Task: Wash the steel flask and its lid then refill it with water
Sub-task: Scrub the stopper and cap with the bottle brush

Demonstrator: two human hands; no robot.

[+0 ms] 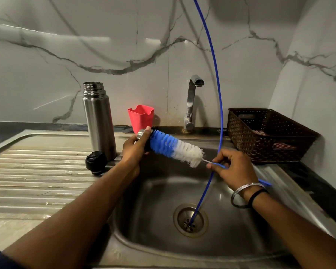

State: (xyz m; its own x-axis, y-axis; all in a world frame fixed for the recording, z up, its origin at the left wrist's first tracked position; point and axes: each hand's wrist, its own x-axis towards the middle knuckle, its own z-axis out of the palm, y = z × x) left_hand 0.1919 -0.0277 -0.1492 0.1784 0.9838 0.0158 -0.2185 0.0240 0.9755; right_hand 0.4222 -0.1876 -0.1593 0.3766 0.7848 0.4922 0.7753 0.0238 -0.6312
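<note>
Both hands work over the sink (241,226): the left hand (134,150) grips the steel cup (142,133), likely the flask's lid, while the right hand (231,169) pinches the brush (175,147) handle, its bristles pushed inside to scrub. The flask (99,121) stands open beside its black stopper (96,162), probably waiting its turn.

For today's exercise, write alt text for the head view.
Over a steel sink, the left hand holds a small steel cup while the right hand pushes a bottle brush into it. The open flask stands behind.

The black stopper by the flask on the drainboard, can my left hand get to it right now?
Probably not at once: the left hand grips a steel cup with the bottle brush in it. The path to the black stopper looks clear.
</note>
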